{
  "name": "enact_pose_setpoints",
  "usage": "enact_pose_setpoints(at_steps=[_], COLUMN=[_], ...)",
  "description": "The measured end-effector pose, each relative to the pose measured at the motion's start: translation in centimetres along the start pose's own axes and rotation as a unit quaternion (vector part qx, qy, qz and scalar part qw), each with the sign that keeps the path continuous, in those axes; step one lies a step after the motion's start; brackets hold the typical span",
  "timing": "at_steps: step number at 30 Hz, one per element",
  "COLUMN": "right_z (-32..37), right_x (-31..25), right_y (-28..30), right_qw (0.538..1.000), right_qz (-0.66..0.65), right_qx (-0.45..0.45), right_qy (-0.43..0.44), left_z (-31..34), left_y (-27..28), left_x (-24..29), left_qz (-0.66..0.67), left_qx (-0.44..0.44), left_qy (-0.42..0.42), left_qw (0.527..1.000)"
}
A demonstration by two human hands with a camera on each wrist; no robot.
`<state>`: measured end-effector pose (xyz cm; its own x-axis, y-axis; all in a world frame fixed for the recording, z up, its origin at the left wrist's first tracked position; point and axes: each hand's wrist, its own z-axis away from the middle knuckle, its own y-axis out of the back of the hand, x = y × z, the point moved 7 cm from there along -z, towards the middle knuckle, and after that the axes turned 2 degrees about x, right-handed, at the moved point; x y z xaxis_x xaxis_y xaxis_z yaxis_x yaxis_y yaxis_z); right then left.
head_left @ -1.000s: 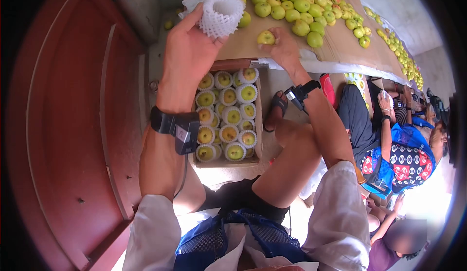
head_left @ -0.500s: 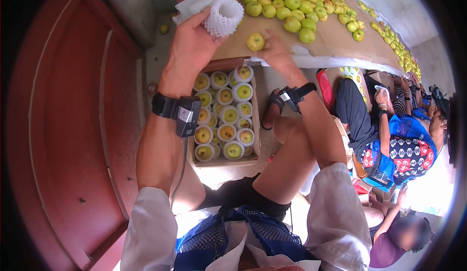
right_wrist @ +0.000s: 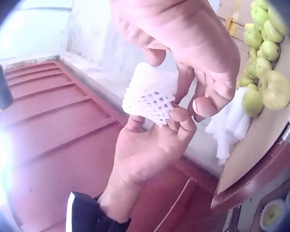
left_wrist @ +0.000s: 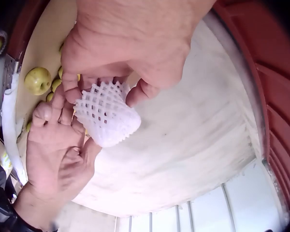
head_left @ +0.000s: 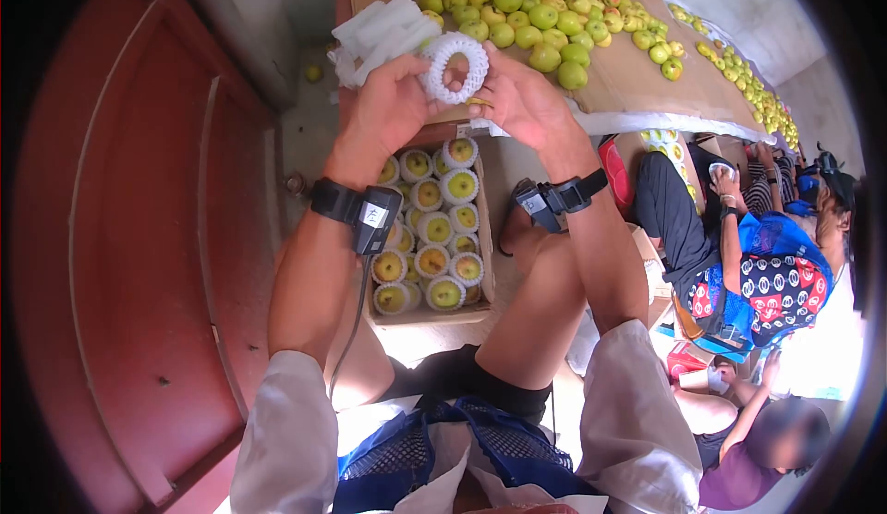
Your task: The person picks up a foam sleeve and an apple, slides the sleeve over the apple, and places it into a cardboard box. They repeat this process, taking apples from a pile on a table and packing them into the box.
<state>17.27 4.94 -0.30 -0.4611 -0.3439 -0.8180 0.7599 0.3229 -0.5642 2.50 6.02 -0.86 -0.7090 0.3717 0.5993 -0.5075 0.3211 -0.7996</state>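
Observation:
My left hand [head_left: 393, 108] grips a white foam net sleeve [head_left: 459, 92] by its side, its round mouth facing up in the head view. My right hand [head_left: 531, 98] is up against the sleeve's other side, thumb and fingers at its edge. A sliver of yellow apple [head_left: 479, 101] shows between the right fingers and the net; the rest of this apple is hidden. In the left wrist view the sleeve [left_wrist: 108, 113] spans the gap between both hands. Flat white foam sleeves [head_left: 383, 38] lie piled just beyond the left hand.
Loose green-yellow apples [head_left: 545, 20] cover the back of a cardboard-topped table [head_left: 637, 89]. Below its front edge stands a carton [head_left: 485, 306] of apples in foam nets. A red door [head_left: 139, 237] is at the left. Other people sit at the right, one in a blue vest [head_left: 762, 237].
The right hand has carried the apple left to the sleeve, and the two hands now meet. The sleeve has shifted slightly right and down, away from the piled sleeves.

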Motion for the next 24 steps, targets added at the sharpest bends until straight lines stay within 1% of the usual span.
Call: enact_pose_setpoints(at_steps=[3,5,6,8,12,17,20,23,24], right_z=[0.7,1.9,2.6,4.1,5.1,4.8,4.0,4.2,3.9], right_x=[-0.8,-1.9,-2.3,-3.1,-3.4,-3.6,-2.6,-2.2,-1.9], right_y=[0.3,0.3,0.0,-1.0,-0.3,-0.5,-0.4,-0.5,0.0], right_qw=[0.999,0.998,0.998,0.997,0.999,0.998,0.999,0.994,0.996], right_qz=[-0.026,-0.028,-0.023,-0.016,0.015,0.013,0.035,0.025,0.022], right_qx=[0.019,0.033,0.022,0.001,0.007,0.018,0.036,0.104,0.087], right_qy=[0.031,0.055,0.063,0.079,0.051,0.053,0.021,0.005,0.0], left_z=[-0.2,0.3,0.4,0.4,-0.2,-0.1,-0.1,-0.3,-0.3], left_y=[0.0,-1.7,-2.5,-3.6,-2.9,-3.1,-2.3,-1.8,-1.6], left_x=[-0.4,-0.7,-1.0,-1.6,-2.6,-2.8,-2.8,-2.8,-3.0], left_qz=[0.009,-0.026,-0.043,-0.047,-0.011,-0.041,-0.055,-0.057,-0.056], left_qx=[-0.001,0.002,0.005,-0.019,-0.071,-0.064,-0.064,-0.055,-0.049], left_qy=[0.01,0.01,0.01,0.019,0.036,0.039,0.05,0.06,0.063], left_qw=[1.0,1.0,0.999,0.999,0.997,0.996,0.995,0.995,0.995])
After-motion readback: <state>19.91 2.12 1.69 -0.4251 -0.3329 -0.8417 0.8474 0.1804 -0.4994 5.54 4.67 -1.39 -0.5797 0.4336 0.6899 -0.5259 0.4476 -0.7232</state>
